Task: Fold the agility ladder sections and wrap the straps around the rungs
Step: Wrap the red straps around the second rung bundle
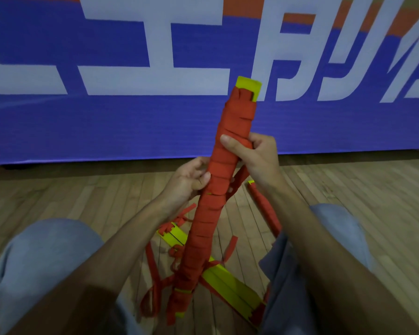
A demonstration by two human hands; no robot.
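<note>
- Front and centre: a long bundle of yellow plastic ladder rungs bound in red-orange webbing strap [209,213]. It stands nearly upright between the person's knees and leans a little to the right at the top.
- Only a yellow rung tip [249,87] peeks out at the far top end, with slivers of yellow down near the bottom. The rest is covered in strap turns.
- The left hand [189,180] grips the bundle at mid-height from the left, fingers curled round the back and the thumb pressed on the front.
- The right hand [257,160] grips just above it from the right, with its thumb [230,142] laid across the wrapping.
- A loose run of red strap [240,181] drops from under the right hand along the bundle's right side.
- On the floor beneath lies a stack of flat yellow rungs, not yet wrapped [230,288], running from near right to far left, with tangled red straps [155,286] looping round it.
- To the right, by the right forearm, a second strap-wrapped bundle [264,206] lies on the boards.
- Pale blue trouser knees frame the action, left [46,250] and right [336,218].
- Underneath is a light wooden plank floor [348,189]. Behind, a blue banner with big white lettering [131,126] stands at the far edge.
</note>
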